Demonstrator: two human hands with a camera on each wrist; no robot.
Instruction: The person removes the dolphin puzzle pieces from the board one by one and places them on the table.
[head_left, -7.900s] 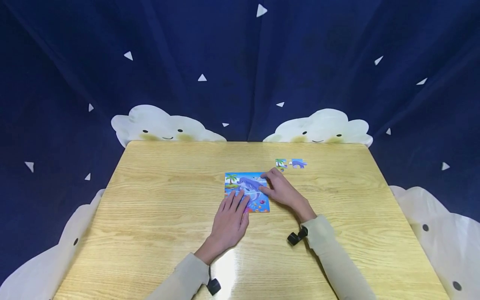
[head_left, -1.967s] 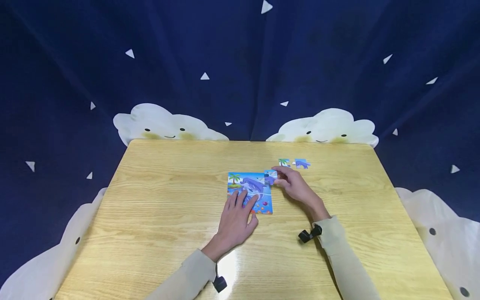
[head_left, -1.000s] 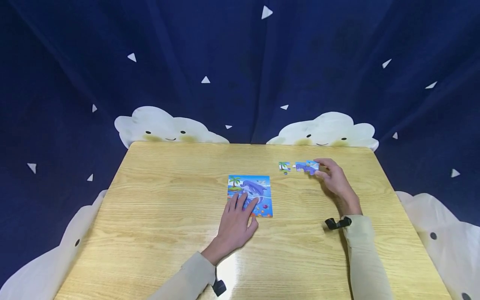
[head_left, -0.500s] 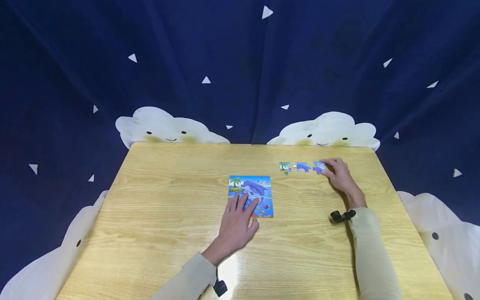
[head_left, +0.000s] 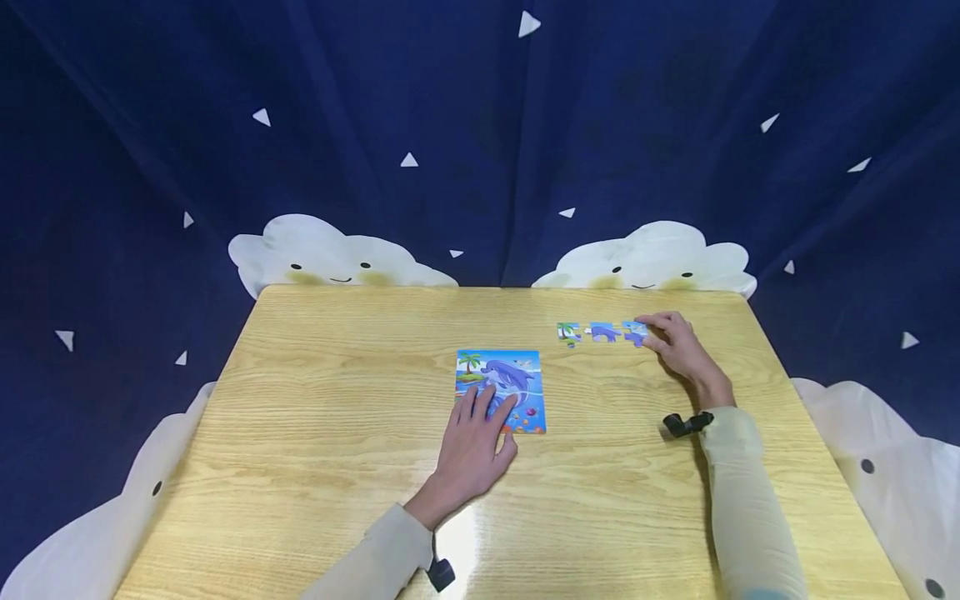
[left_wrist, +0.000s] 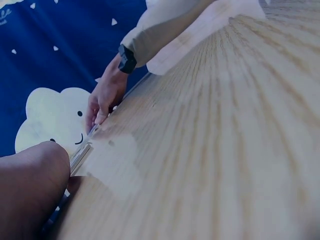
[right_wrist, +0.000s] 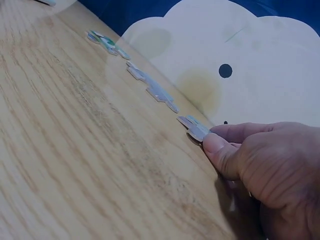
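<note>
My left hand [head_left: 471, 446] lies with spread fingers on the lower part of a square dolphin jigsaw puzzle [head_left: 468, 367], covering some of its picture. At the back right, my right hand [head_left: 681, 348] pinches a jigsaw piece [head_left: 634, 333] by its right side between thumb and fingers. In the right wrist view that piece [right_wrist: 195, 127] is low at the tabletop, its edge at the thumb tip. To its left lie a jigsaw piece with a dolphin's head [head_left: 603, 332] and one with a palm tree [head_left: 567, 332], making a spaced row.
The wooden table [head_left: 315, 400] reaches back to a dark blue curtain [head_left: 465, 100] with white triangles and cloud shapes. Black wrist cameras hang at both cuffs, the left camera [head_left: 441, 575] close over the tabletop.
My right hand has carried the piece from the puzzle's upper right corner to the right end of the row. The left hand stays on the puzzle.
</note>
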